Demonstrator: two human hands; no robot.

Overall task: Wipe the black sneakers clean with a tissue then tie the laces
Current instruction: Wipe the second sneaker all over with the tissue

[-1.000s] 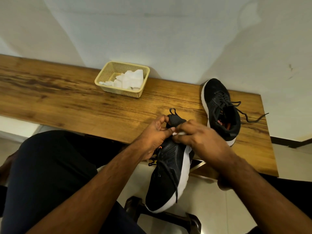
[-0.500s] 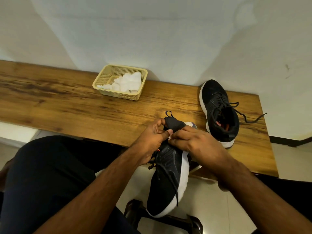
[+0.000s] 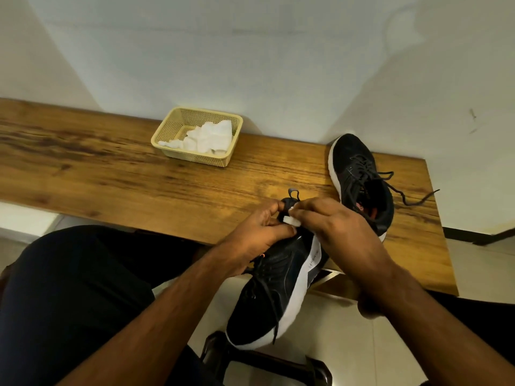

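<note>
while my right hand [image 3: 338, 227] is pinching the tissue [image 3: 291, 218] against the heel, my left hand [image 3: 257, 235] is gripping the sneaker [image 3: 274, 288] off the bench [image 3: 111, 174] edge; i'm judging it could be slipping floorward if that hold loosens.

We see the long brown wooden bench top [image 3: 97, 174] bare across its left stretch, open passage there. Far middle: the pale yellow perforated plastic basket [image 3: 170, 126] holding white crumpled tissues [image 3: 209, 137] stands near the wall. Far right: the black sneaker with white sole and loose laces [image 3: 359, 176] blocks that end, laces trailing right. Between basket and sneaker, a bare gap of wood. The white wall [image 3: 250, 65] closes the far side.
</note>
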